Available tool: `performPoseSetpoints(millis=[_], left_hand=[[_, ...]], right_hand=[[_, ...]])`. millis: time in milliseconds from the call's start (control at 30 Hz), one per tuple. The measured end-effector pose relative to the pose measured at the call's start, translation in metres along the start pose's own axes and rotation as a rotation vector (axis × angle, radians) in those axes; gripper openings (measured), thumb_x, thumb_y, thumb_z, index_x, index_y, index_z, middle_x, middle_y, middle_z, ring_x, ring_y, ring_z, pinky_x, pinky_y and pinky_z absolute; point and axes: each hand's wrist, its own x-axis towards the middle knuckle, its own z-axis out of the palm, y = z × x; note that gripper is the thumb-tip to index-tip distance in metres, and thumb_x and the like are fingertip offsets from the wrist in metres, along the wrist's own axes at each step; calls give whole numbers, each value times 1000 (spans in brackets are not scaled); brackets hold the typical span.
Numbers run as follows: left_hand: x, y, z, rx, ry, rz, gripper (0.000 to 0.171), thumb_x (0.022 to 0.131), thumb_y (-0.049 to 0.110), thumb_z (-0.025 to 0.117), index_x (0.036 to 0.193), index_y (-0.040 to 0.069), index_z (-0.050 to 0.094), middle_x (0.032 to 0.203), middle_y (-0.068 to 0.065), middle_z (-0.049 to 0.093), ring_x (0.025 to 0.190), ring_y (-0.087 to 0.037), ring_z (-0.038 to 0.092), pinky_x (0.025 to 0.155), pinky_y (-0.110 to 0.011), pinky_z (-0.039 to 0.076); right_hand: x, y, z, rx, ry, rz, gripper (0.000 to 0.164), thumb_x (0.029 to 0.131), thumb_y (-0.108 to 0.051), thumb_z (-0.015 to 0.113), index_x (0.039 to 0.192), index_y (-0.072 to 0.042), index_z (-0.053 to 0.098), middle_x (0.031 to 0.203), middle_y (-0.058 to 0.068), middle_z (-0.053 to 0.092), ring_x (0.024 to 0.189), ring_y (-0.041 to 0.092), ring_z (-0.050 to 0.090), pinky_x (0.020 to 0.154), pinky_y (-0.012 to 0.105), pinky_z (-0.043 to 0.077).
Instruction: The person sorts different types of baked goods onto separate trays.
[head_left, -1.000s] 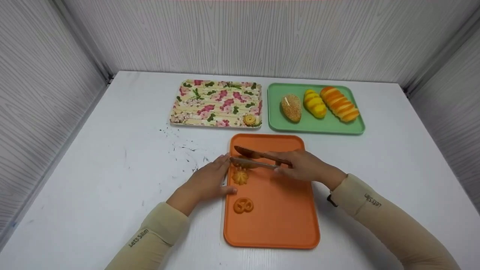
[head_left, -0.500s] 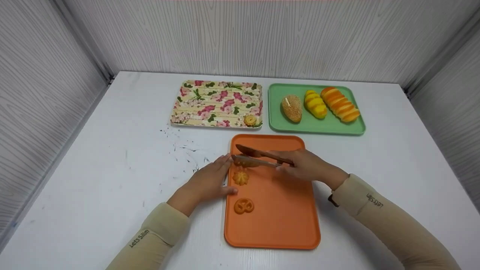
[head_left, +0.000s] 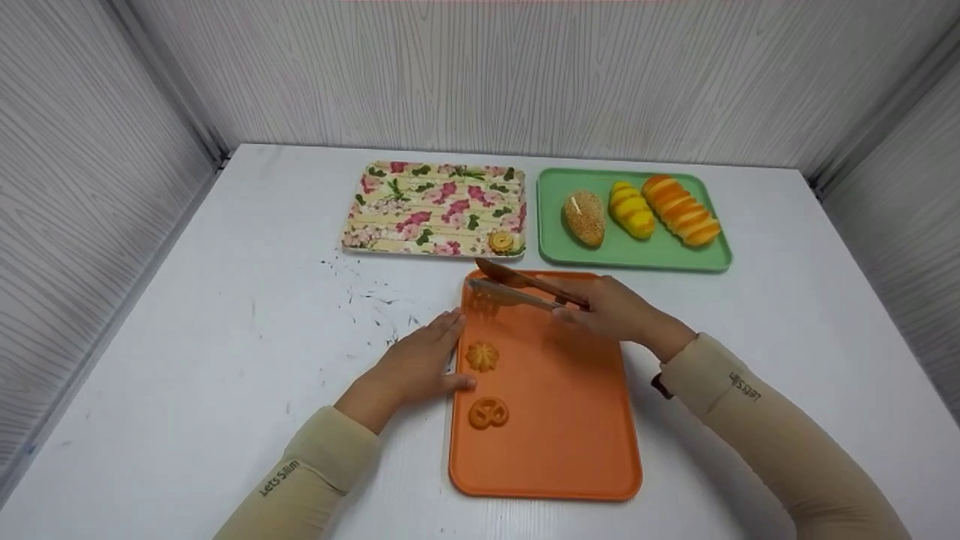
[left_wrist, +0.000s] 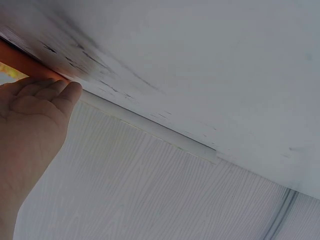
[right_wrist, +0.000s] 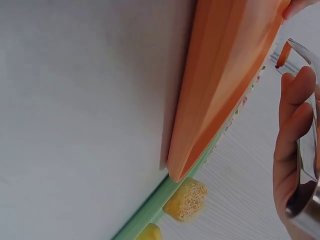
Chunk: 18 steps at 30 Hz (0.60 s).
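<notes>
In the head view my right hand (head_left: 616, 309) grips metal tongs (head_left: 504, 274) over the far left part of an orange tray (head_left: 559, 427). A small orange-brown piece (right_wrist: 283, 54) shows at the tong tips in the right wrist view. My left hand (head_left: 414, 361) rests along the tray's left edge, fingers straight, the thumb reaching over the rim. Two cookies lie down the tray's left side: a flower-shaped cookie (head_left: 482, 357) beside the left thumb, and a pretzel-shaped cookie (head_left: 488, 412) nearer the front.
Behind the orange tray stands a floral tray (head_left: 427, 202) with a round cookie (head_left: 500, 241) in its near right corner. To its right, a green tray (head_left: 551, 244) bears a seeded bun (head_left: 585, 217), a yellow bread (head_left: 631, 210) and a striped loaf (head_left: 681, 211).
My right hand and the tongs have moved toward the tray's far edge, away from the flower-shaped cookie. The left hand stays at the tray's edge.
</notes>
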Motion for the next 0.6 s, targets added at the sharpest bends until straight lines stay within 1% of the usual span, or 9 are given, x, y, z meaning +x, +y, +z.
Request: performPoseSetpoints(millis=[67,133,233,300,400,533,600], left_hand=[[0,0,0,-1,-1,-1,95,85,59,60,152,6,18,158,-5,13,142,-25,19,111,-42,25],[0,0,1,-1,-2,-3,95,85,59,60,152,6,18,158,-5,13,142,-24,18,111,-42,24],[-1,0,1,-3,0,-2,95,85,58,60,152,5,19,158,-6,13,142,-25,18,111,-42,24],[-1,0,1,-1,2,-1,95,85,58,60,152,4,19,158,-6,13,142,-25,18,111,-42,24],[-1,0,0,-3,7,4,95,85,57,61,151,4,20,158,-7,14,142,-25,18,111,-41,24],[-2,1,-1,-11,10,7,95,85,56,63,151,3,21,158,-6,14,142,-24,18,112,-41,23],[-1,1,0,-12,8,1,95,85,57,62,152,4,20,158,-5,13,142,-23,17,112,-40,23]], right_hand=[[4,1,-2,12,10,1,54,96,-25,59,146,-23,41,73,-2,58,52,12,46,54,33,40],[8,1,-5,41,12,31,54,96,-27,58,146,-25,40,70,1,60,52,14,49,55,34,41],[14,-1,-9,84,6,88,54,97,-30,57,147,-28,37,66,9,61,56,21,57,57,36,45],[19,-2,-11,107,3,123,54,97,-32,56,148,-30,36,70,12,64,59,26,61,58,38,47],[28,-2,-13,118,12,138,54,97,-30,55,148,-29,36,81,14,66,63,31,62,59,39,48],[39,-2,-15,109,19,153,54,98,-31,55,148,-30,35,97,12,66,65,33,62,63,38,49],[44,-2,-15,105,20,165,54,98,-32,54,148,-31,35,97,12,66,66,32,62,63,38,49]])
